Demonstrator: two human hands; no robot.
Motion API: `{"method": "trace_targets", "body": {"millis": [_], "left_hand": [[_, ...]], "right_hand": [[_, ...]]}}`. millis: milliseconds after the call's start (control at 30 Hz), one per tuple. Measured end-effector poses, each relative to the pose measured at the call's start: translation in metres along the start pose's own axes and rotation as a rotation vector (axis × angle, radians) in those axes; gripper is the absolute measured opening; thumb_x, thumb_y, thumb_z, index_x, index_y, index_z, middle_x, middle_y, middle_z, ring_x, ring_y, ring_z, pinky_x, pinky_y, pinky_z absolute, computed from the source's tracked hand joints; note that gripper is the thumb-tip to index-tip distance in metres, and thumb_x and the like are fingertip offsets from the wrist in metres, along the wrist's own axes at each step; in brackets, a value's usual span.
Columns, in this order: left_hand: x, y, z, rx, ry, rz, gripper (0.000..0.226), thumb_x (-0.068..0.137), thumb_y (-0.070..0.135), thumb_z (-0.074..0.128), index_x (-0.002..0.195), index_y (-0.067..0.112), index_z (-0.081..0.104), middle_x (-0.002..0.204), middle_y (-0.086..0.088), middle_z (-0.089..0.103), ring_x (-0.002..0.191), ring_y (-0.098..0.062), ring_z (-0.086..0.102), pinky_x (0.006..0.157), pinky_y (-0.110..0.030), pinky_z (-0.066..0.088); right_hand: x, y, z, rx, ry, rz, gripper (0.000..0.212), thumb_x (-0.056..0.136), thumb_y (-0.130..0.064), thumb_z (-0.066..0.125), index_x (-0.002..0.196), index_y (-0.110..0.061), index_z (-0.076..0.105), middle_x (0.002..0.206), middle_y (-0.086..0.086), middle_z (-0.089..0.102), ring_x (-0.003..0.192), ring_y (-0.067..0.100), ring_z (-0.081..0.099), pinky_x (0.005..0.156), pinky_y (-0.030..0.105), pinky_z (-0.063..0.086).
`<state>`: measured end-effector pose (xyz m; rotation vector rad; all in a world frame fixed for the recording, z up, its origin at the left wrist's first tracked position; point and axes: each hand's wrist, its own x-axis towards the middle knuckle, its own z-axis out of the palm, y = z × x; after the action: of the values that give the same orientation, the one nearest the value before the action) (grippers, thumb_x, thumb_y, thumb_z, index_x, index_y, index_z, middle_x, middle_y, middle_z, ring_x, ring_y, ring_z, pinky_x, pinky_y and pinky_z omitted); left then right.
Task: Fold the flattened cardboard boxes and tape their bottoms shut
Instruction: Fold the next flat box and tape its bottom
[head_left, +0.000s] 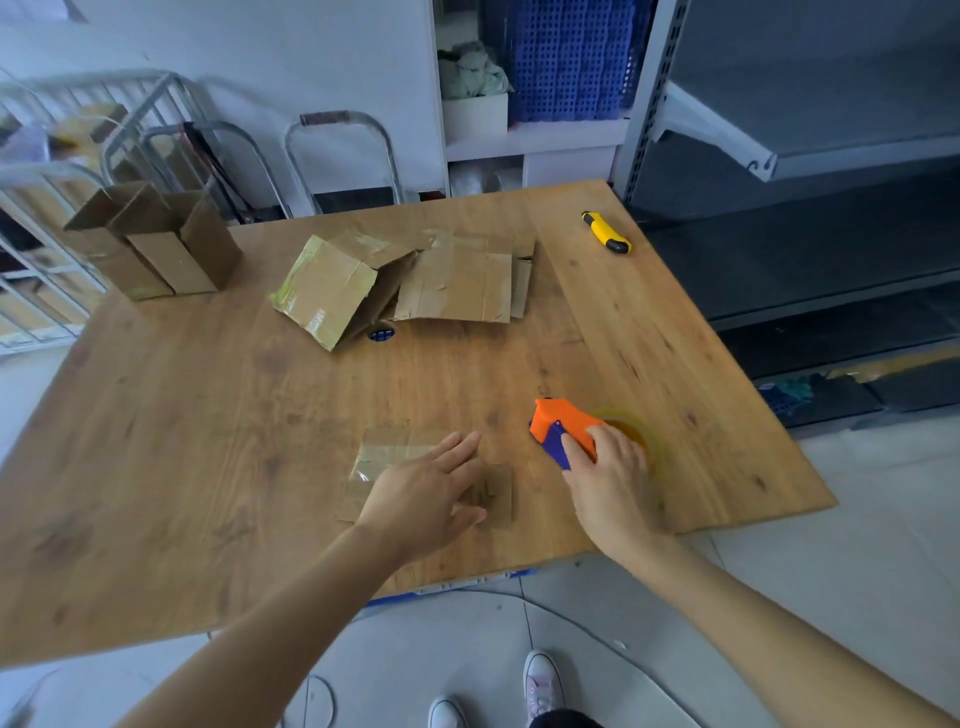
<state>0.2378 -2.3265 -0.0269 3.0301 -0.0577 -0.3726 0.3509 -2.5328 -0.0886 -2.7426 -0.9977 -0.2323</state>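
Wooden bench (208, 415) in storage rm, grey metal shelving (779, 156) at R. Near edge, centre: flat cardboard box (384, 457), clear tape on it. L hand (426, 499) over it, fingers straight & spread, nothing held; contact w/ cardboard unclear (blur). Just beside, to R: orange/blue tape dispenser (558, 423) w/ yellowish tape roll (641, 434), on bench, gripped from above by R hand (613, 478), fingers curled round body. Hands apart. Mid-bench: stack of flattened boxes (462, 280), taped box (324, 288) tilted against it. Far L corner: folded boxes (156, 249), upright, tops open. Far R: yellow utility knife (605, 232).
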Motion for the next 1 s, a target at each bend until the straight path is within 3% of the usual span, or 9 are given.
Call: {"method": "trace_targets", "body": {"millis": [100, 167, 267, 400, 533, 767, 867, 933, 1000], "left_hand": [[0.001, -0.001, 0.003, -0.027, 0.014, -0.019, 0.063, 0.093, 0.055, 0.042, 0.150, 0.035, 0.023, 0.160, 0.016, 0.003, 0.147, -0.004, 0.005, 0.103, -0.030, 0.043], [0.000, -0.003, 0.003, -0.072, 0.024, -0.031, 0.068, 0.091, 0.051, 0.045, 0.152, 0.035, 0.019, 0.159, 0.018, 0.004, 0.146, -0.002, 0.006, 0.108, -0.029, 0.038], [0.000, -0.003, 0.002, -0.147, 0.033, -0.051, 0.070, 0.087, 0.039, 0.046, 0.152, 0.034, 0.021, 0.159, 0.018, 0.008, 0.146, 0.000, 0.007, 0.111, -0.027, 0.033], [0.002, -0.002, -0.002, -0.289, 0.027, -0.112, 0.072, 0.086, 0.028, 0.047, 0.152, 0.033, 0.021, 0.158, 0.018, 0.017, 0.145, 0.000, 0.012, 0.110, -0.027, 0.030], [0.000, -0.002, -0.005, -0.475, 0.060, -0.166, 0.063, 0.093, 0.029, 0.046, 0.152, 0.029, 0.023, 0.159, 0.011, 0.021, 0.145, -0.005, 0.015, 0.114, -0.029, 0.021], [-0.019, -0.025, -0.006, -0.596, 0.206, -0.435, 0.076, 0.091, 0.052, 0.053, 0.152, 0.019, 0.021, 0.161, 0.003, 0.007, 0.148, -0.016, -0.001, 0.117, -0.036, 0.013], [-0.025, -0.035, -0.008, -0.665, 0.368, -0.480, 0.052, 0.094, 0.018, 0.057, 0.143, 0.016, 0.042, 0.156, -0.002, 0.029, 0.141, -0.018, 0.030, 0.112, -0.031, 0.028], [-0.025, -0.038, -0.006, -0.592, 0.443, -0.583, 0.056, 0.089, 0.010, 0.062, 0.142, 0.014, 0.044, 0.153, -0.004, 0.035, 0.140, -0.021, 0.031, 0.113, -0.033, 0.028], [-0.022, -0.038, -0.003, -0.509, 0.431, -0.666, 0.070, 0.086, 0.018, 0.067, 0.147, 0.015, 0.032, 0.155, -0.003, 0.029, 0.143, -0.027, 0.021, 0.115, -0.038, 0.024]], "right_hand": [[0.000, -0.057, -0.022, 0.677, -0.118, 0.192, 0.052, 0.092, 0.004, 0.052, 0.142, -0.006, 0.044, 0.142, 0.011, 0.049, 0.132, 0.024, 0.046, 0.108, 0.026, 0.033], [0.001, -0.090, -0.038, 1.225, -0.305, 0.430, 0.054, 0.098, 0.005, 0.040, 0.149, -0.008, 0.029, 0.145, 0.005, 0.045, 0.131, 0.012, 0.046, 0.106, 0.019, 0.036], [0.009, -0.108, -0.045, 1.526, -0.308, 0.678, 0.056, 0.098, 0.007, 0.037, 0.151, -0.005, 0.022, 0.132, 0.002, 0.053, 0.115, 0.007, 0.052, 0.095, 0.021, 0.046], [0.020, -0.105, -0.035, 1.532, -0.365, 0.821, 0.050, 0.096, 0.002, 0.038, 0.145, -0.006, 0.036, 0.113, 0.008, 0.062, 0.100, 0.016, 0.063, 0.094, 0.033, 0.052], [0.025, -0.107, -0.030, 1.251, -0.469, 0.745, 0.028, 0.081, -0.023, 0.048, 0.083, 0.000, 0.064, 0.081, 0.015, 0.065, 0.083, 0.026, 0.063, 0.092, 0.063, 0.046], [0.035, -0.113, -0.030, 1.046, -0.540, 0.642, 0.030, 0.091, -0.015, 0.058, 0.110, 0.008, 0.064, 0.101, 0.019, 0.069, 0.094, 0.029, 0.069, 0.091, 0.048, 0.054], [0.037, -0.118, -0.029, 1.043, -0.451, 0.636, 0.046, 0.094, -0.029, 0.053, 0.098, 0.016, 0.060, 0.101, 0.030, 0.066, 0.097, 0.040, 0.065, 0.091, 0.056, 0.050], [0.042, -0.126, -0.032, 1.002, -0.404, 0.596, 0.054, 0.094, -0.040, 0.052, 0.077, 0.010, 0.062, 0.077, 0.027, 0.064, 0.084, 0.039, 0.066, 0.077, 0.042, 0.056], [0.051, -0.137, -0.036, 0.929, -0.388, 0.525, 0.049, 0.093, -0.040, 0.055, 0.059, -0.006, 0.049, 0.055, 0.012, 0.043, 0.055, 0.029, 0.051, 0.050, 0.026, 0.035]]}}
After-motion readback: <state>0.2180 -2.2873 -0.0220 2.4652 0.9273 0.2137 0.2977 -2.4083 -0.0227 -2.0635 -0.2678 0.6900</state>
